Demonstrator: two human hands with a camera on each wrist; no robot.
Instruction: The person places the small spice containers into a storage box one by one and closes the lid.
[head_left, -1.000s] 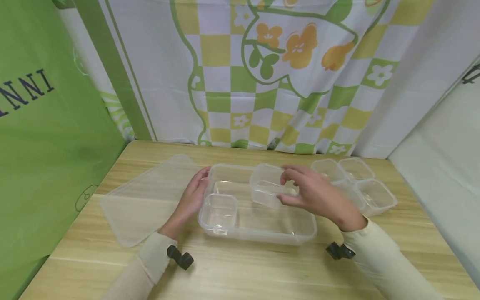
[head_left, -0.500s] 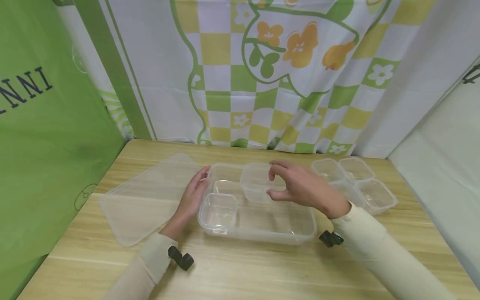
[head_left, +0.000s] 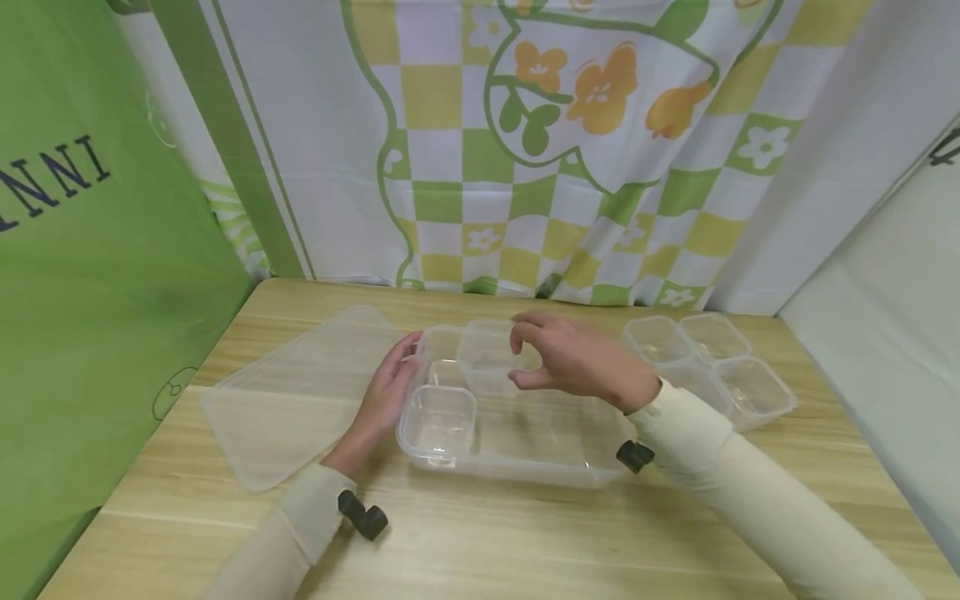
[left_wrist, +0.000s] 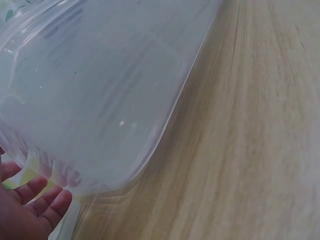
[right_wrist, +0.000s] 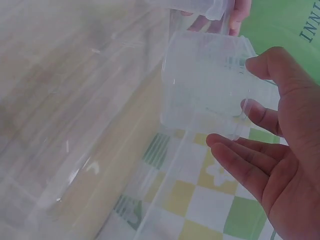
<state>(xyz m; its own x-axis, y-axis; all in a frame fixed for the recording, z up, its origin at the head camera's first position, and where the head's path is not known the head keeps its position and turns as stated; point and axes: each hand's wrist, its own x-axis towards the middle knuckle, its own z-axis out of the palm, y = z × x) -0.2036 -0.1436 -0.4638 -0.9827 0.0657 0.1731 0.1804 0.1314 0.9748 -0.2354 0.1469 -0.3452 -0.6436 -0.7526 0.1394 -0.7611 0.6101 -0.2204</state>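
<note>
My right hand (head_left: pixel 577 358) pinches the rim of a small clear plastic container (head_left: pixel 487 358) over the back left part of a large clear plastic box (head_left: pixel 517 471). In the right wrist view, its thumb and fingers (right_wrist: pixel 235 160) lie at the edge of this small container (right_wrist: pixel 200 85). Another small container (head_left: pixel 442 425) sits inside the large box at the front left corner. My left hand (head_left: pixel 384 396) rests against the box's left side, fingers extended; in the left wrist view the fingertips (left_wrist: pixel 59 202) touch its wall (left_wrist: pixel 120 150).
A clear flat lid (head_left: pixel 292 408) lies on the wooden table (head_left: pixel 480 550) left of the box. Several small clear containers (head_left: pixel 742 392) stand grouped at the right. A patterned curtain (head_left: pixel 525 200) hangs behind the table, with a green cloth (head_left: pixel 112 292) at the left.
My right hand has moved left with the small container, from the box's back middle toward its back left. My left hand has stayed at the box's left side.
</note>
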